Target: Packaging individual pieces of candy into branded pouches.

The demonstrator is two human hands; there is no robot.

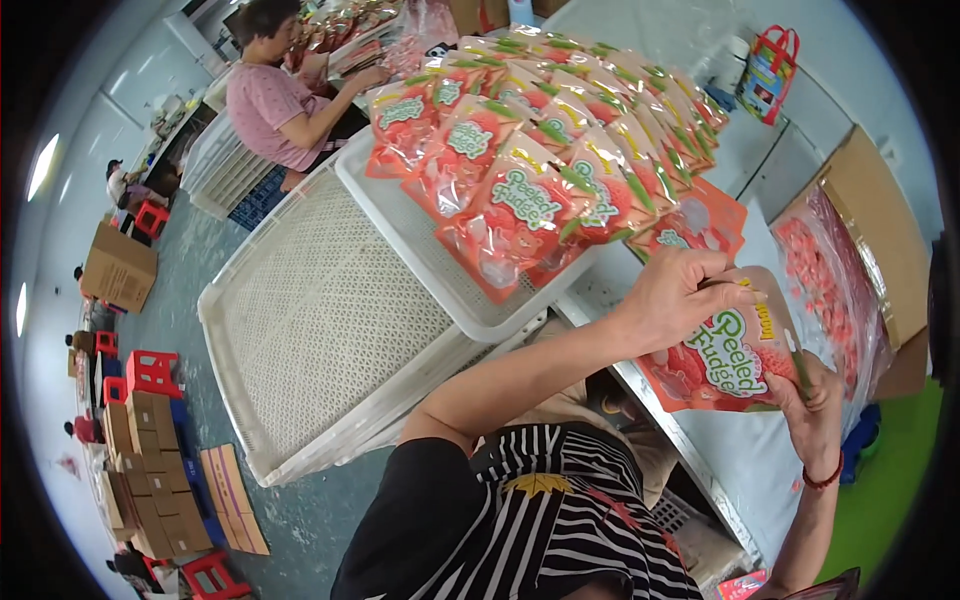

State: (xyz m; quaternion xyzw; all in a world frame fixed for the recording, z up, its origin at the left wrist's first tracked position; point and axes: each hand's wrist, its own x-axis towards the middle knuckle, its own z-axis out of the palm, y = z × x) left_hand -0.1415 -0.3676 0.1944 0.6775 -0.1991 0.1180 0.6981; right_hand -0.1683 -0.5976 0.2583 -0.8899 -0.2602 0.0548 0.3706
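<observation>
While hands point(675, 297) grip pouch point(695, 372), green-outlined lettering point(734, 360) shows.

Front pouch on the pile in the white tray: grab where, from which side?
Pinch the bottom edge of the front pouch, coming from the near side of the white tray. The pouch lies printed face up on the pile, that edge pointing toward the tray's near corner and apparently uncovered, so likely the easiest hold.

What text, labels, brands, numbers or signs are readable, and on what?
Held pouch: large green-and-white lettering, smaller yellow lettering; legible, wording not copied.
Heaped pouches: matching green-and-white lettering; wording not copied.
Red-handled bag: print too small to read.
Stacked cartons: marks too small to read.
</observation>
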